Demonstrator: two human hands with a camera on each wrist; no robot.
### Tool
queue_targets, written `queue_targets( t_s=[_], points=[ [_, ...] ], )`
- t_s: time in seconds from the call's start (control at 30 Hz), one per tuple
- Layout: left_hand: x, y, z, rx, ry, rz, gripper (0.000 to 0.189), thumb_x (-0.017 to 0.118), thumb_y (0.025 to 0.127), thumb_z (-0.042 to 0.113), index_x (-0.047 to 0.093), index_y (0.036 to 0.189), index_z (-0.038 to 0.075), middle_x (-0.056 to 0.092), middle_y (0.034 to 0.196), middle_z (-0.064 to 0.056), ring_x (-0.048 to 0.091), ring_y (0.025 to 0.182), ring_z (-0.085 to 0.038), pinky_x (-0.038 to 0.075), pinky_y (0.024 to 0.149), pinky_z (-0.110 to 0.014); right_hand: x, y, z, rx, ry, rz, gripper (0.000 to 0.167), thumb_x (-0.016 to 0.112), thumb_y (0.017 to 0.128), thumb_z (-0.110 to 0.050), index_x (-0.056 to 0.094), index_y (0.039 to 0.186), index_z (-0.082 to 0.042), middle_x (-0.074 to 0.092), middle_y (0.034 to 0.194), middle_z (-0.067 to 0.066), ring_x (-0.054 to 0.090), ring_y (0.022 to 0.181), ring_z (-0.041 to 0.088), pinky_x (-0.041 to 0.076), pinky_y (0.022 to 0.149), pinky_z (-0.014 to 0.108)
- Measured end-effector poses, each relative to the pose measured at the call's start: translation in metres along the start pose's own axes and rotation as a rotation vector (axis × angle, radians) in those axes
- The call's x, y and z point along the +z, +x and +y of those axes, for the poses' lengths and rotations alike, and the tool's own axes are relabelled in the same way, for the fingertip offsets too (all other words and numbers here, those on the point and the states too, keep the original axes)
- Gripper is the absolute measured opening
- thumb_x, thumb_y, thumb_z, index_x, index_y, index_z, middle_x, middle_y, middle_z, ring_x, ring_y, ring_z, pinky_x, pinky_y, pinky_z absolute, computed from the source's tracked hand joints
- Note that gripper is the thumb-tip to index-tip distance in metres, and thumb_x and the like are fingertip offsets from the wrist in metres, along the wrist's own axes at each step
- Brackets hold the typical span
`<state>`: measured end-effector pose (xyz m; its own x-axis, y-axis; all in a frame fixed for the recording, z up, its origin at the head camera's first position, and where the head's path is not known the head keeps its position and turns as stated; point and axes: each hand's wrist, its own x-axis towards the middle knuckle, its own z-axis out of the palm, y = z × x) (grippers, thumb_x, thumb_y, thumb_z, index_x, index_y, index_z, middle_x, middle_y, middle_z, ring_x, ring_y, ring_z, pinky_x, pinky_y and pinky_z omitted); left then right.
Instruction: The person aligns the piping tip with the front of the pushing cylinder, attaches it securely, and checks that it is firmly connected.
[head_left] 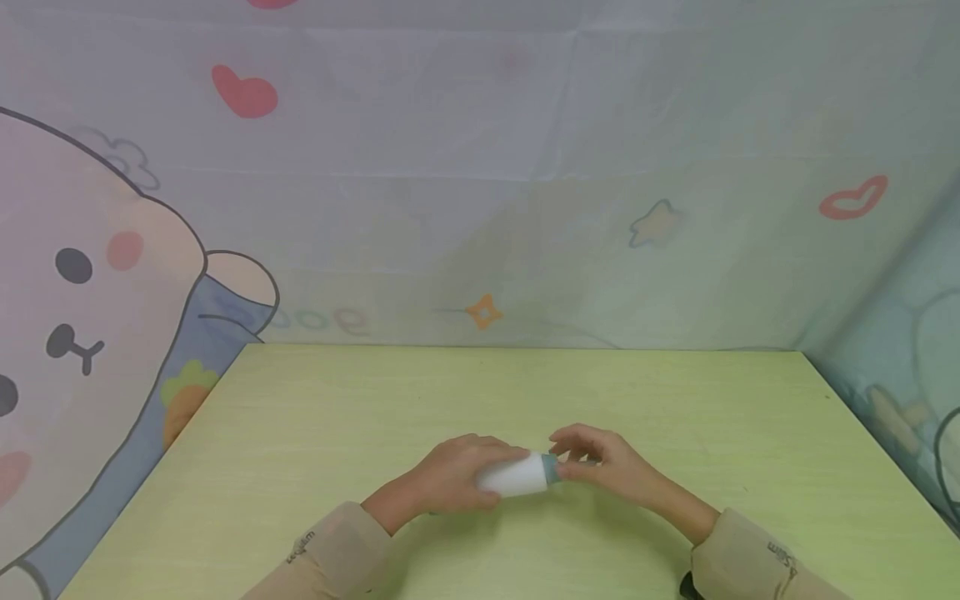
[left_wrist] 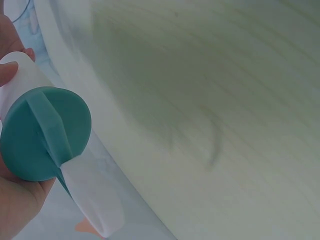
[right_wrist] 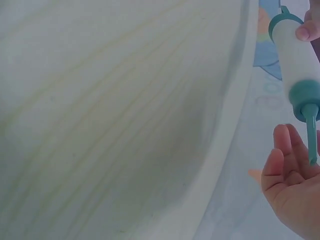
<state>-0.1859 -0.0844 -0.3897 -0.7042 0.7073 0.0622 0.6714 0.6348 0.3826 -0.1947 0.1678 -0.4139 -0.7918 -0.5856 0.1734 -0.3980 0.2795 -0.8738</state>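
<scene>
My left hand grips a white cylindrical bottle with teal ends, held lengthwise just above the table. In the left wrist view its near end is a round teal base with a raised bar across it. A whitish flat piece sticks out from that bar. At the other end, a teal collar carries a thin teal stem, seen in the right wrist view. My right hand is beside the stem, fingers loosely bent. Whether it touches the stem, I cannot tell.
A pale yellow-green table spreads under both hands. Behind it hangs a printed cloth with hearts and a bear figure. A dark cable curves at the right edge.
</scene>
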Motion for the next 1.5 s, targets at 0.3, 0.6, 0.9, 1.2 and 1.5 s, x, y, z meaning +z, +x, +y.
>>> queue_targets(
  t_s=[0.3,0.6,0.9,1.2,1.5],
  points=[
    [0.0,0.001,-0.0001,0.018,-0.023,0.007,0.055,0.065,0.073,0.016,0.051,0.125,0.023,0.057,0.118,0.002,0.054,0.097,-0.015,0.041,0.072,-0.024,0.0037,-0.0013,0.0014,-0.07,-0.048,-0.015,0.023,0.064,0.08,-0.014,0.055,0.101,-0.008,0.057,0.094,0.009,0.05,0.083,0.013,0.043,0.066,0.024],
    [0.0036,0.0015,-0.0018,0.028,-0.014,0.023,0.056,0.065,0.071,0.016,0.052,0.124,0.023,0.058,0.116,0.003,0.053,0.095,-0.013,0.04,0.071,-0.022,0.0038,-0.0005,0.0018,-0.015,-0.016,-0.016,0.024,0.061,0.082,-0.016,0.057,0.101,-0.003,0.061,0.098,0.014,0.056,0.086,0.006,0.047,0.073,0.024],
    [0.0027,0.0012,-0.0007,0.011,-0.027,0.005,0.056,0.065,0.072,0.017,0.05,0.126,0.024,0.057,0.119,0.003,0.054,0.098,-0.014,0.042,0.072,-0.024,0.0032,-0.0023,0.0008,-0.048,-0.043,-0.009,0.028,0.064,0.08,-0.014,0.056,0.105,-0.005,0.059,0.098,0.011,0.053,0.084,0.012,0.045,0.068,0.024],
    [0.0017,0.0011,0.0005,0.032,-0.023,0.021,0.055,0.064,0.071,0.015,0.052,0.124,0.023,0.058,0.117,0.003,0.054,0.094,-0.013,0.04,0.07,-0.022,0.0035,-0.0005,-0.0008,-0.039,-0.022,-0.029,0.02,0.059,0.084,-0.014,0.057,0.1,-0.003,0.06,0.094,0.014,0.053,0.081,0.004,0.046,0.069,0.024],
    [0.0004,0.0014,0.0006,0.026,-0.023,0.018,0.054,0.065,0.071,0.015,0.053,0.123,0.023,0.058,0.116,0.003,0.054,0.094,-0.013,0.041,0.07,-0.023,0.0042,-0.0013,0.0001,-0.043,-0.082,-0.003,0.03,0.063,0.081,-0.016,0.054,0.106,-0.004,0.059,0.101,0.01,0.052,0.087,0.006,0.045,0.069,0.024]
  ],
)
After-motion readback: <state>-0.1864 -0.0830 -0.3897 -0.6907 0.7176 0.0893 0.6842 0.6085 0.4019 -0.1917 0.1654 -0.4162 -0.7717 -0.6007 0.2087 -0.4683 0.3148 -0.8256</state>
